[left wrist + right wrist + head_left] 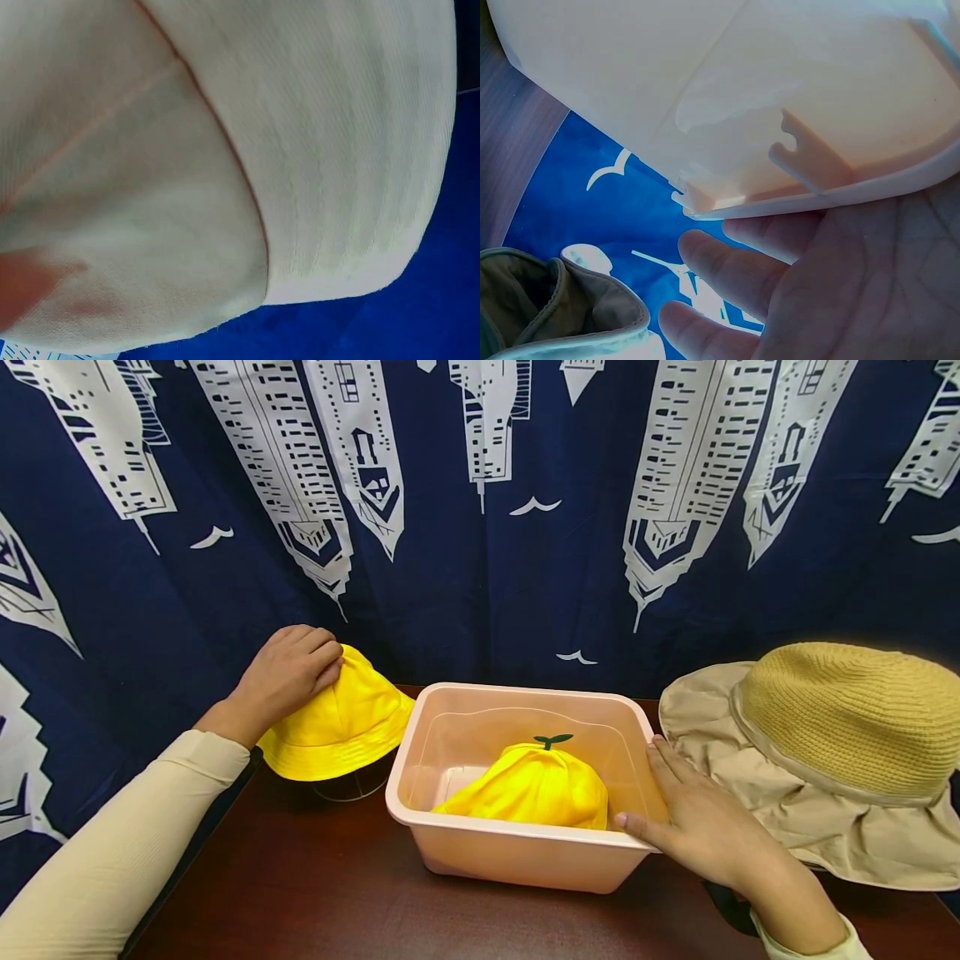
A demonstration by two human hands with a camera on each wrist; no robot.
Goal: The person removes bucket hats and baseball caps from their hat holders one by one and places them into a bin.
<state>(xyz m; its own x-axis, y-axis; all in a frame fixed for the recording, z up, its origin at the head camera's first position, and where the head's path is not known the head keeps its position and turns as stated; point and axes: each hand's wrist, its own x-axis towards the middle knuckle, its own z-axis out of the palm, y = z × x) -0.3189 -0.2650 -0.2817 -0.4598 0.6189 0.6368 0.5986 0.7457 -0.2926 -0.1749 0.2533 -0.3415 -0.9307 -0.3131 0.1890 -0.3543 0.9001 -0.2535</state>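
Note:
At the left of the head view, a yellow bucket hat (pixel 348 714) sits on a wire stand (pixel 352 791). My left hand (pixel 296 664) grips the top of its crown with bent fingers. In the left wrist view the hat's brim and crown (pixel 322 150), looking pale there, fill most of the picture. A pink plastic bin (pixel 525 864) stands in the middle, holding another yellow hat (pixel 536 789) with a green sprout (pixel 553 741) on top. My right hand (pixel 705 818) rests against the bin's right rim, fingers extended, as the right wrist view also shows.
A wide-brimmed straw and beige cloth hat (pixel 847 727) stands to the right, close beside my right hand. Dark brown wood covers the table (pixel 315 893). Behind it hangs a navy cloth (pixel 487 585) printed with white buildings.

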